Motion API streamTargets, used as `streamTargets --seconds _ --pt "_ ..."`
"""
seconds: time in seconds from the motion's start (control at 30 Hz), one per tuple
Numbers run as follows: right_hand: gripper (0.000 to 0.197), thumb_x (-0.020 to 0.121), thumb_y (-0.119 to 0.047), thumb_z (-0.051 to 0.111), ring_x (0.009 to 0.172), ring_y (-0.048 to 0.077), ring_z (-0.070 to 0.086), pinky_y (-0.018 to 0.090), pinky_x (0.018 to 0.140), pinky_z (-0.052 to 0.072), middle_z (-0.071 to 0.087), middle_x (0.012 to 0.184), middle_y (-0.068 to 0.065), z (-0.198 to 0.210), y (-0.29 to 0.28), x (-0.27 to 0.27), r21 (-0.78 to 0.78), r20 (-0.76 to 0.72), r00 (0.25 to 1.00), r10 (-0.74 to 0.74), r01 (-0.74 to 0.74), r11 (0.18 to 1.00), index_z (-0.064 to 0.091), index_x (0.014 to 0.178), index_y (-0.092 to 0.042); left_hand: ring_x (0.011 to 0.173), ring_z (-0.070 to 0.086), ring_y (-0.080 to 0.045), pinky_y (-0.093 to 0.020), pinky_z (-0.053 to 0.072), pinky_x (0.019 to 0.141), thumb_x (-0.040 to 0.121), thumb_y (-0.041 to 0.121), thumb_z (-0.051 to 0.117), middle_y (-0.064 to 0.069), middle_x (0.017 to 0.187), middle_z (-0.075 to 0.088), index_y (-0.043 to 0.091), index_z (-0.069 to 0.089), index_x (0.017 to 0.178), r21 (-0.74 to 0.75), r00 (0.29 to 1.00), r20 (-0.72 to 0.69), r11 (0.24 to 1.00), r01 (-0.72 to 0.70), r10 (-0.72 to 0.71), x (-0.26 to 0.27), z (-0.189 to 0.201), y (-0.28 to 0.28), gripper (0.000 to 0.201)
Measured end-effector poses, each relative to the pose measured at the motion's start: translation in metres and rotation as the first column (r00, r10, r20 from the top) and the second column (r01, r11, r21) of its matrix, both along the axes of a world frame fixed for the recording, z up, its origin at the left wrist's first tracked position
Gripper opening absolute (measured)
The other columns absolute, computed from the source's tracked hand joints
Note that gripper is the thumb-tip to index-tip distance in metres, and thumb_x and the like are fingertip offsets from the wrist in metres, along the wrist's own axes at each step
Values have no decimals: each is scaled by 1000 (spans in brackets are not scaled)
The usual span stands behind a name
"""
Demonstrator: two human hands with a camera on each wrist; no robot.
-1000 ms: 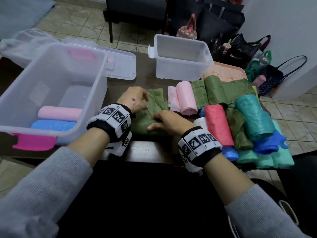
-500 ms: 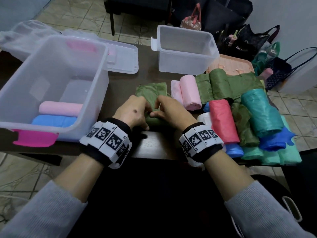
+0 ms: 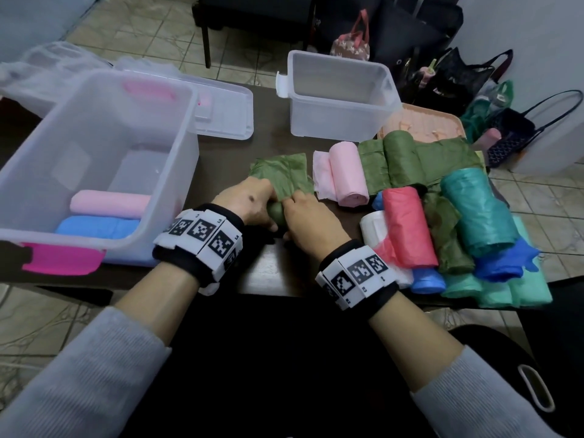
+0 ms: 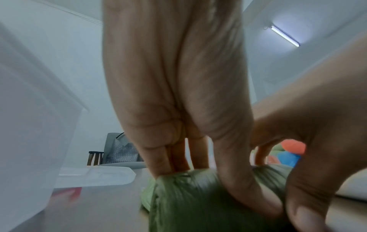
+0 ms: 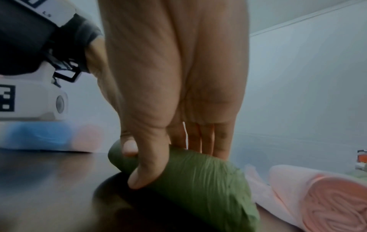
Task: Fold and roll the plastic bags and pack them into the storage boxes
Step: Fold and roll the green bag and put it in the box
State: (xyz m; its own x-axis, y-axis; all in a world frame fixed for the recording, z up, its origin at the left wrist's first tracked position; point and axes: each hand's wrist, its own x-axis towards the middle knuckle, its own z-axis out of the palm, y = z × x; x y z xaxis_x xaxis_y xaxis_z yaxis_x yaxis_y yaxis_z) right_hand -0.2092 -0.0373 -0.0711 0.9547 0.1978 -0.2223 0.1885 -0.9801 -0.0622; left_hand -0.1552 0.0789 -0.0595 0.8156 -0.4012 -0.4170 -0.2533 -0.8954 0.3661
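A green plastic bag (image 3: 281,172) lies on the dark table (image 3: 271,273), its near end wound into a tight roll (image 3: 276,213). My left hand (image 3: 249,205) and right hand (image 3: 306,216) sit side by side on that roll, covering most of it. In the left wrist view the left hand (image 4: 210,180) has its fingers over the green roll (image 4: 188,200) and its thumb against the near side. The right hand (image 5: 174,161) grips the green roll (image 5: 198,180) the same way, thumb in front. The far flat part of the bag stays spread out.
A large clear storage box (image 3: 186,121) at the left holds a pink roll (image 3: 110,202) and a blue roll (image 3: 98,227). Its lid (image 3: 224,112) lies behind it. A smaller clear box (image 3: 338,121) stands at the back. Pink (image 3: 347,175), red (image 3: 410,226), teal (image 3: 477,210) and other rolls are piled at the right.
Both hands moved from pressing the flat green bag to its near end and came together. That end is now wound into a roll, which has advanced away from me.
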Motion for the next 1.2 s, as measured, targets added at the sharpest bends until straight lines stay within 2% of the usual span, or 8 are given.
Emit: streamTargets --seconds 0.13,0.27,0.5,0.6,0.73,0.87,1.03,1.2 --pt "43 89 -18 61 121 31 46 38 94 39 47 128 15 6 -2 14 -17 -65 998 -2 1 1000 47 126 -1 114 55 -25 -41 47 96 65 25 84 -5 125 57 17 52 127 -53 999 42 999 -3 5 6 2 0 70" --pt "46 86 -22 64 119 31 50 37 96 43 50 128 16 10 -8 34 24 -207 978 -23 28 999 49 126 -3 104 59 -27 -41 51 87 62 21 85 -9 113 62 16 63 111 -83 988 154 997 0 13 3 0 -1 53" --pt "47 87 -32 63 109 24 57 36 97 45 61 121 8 16 -20 62 53 -394 917 -63 91 994 52 126 -9 105 58 -28 -40 51 87 59 18 87 -10 114 61 18 62 117 -63 992 124 998 -9 17 10 1 -1 63" --pt "62 81 -28 70 112 24 52 35 97 43 51 123 6 13 -23 60 154 -367 923 -112 179 972 36 131 -12 99 60 -26 -31 49 78 62 18 86 -10 112 62 16 63 118 -44 995 101 999 10 -5 16 3 -1 60" --pt "57 82 -21 68 122 31 41 36 101 35 38 131 15 7 -16 45 84 -144 988 -48 61 995 38 128 -8 60 55 -14 -26 44 63 66 18 84 -5 86 60 12 65 113 -7 999 29 1000 27 -27 24 12 -4 52" --pt "38 91 -13 48 119 32 41 38 96 38 39 128 15 -8 0 13 -57 102 995 -9 15 998 38 127 -5 81 57 -19 -26 45 71 64 27 85 -1 93 62 18 66 110 72 999 -23 996 47 -46 31 14 -3 51" --pt "28 85 -6 36 92 36 58 40 69 46 57 98 18 -13 16 -29 45 282 957 -64 53 998 55 105 -3 90 61 -17 -30 51 84 65 34 84 5 93 66 23 68 106 130 974 -189 980 150 -124 27 10 4 46" --pt "40 90 -17 56 116 31 46 39 92 40 49 124 14 -9 4 -18 45 -9 1000 -20 20 999 42 126 -7 94 60 -15 -33 50 89 63 27 86 11 91 64 25 70 104 -5 994 -72 997 79 -80 20 10 12 44"
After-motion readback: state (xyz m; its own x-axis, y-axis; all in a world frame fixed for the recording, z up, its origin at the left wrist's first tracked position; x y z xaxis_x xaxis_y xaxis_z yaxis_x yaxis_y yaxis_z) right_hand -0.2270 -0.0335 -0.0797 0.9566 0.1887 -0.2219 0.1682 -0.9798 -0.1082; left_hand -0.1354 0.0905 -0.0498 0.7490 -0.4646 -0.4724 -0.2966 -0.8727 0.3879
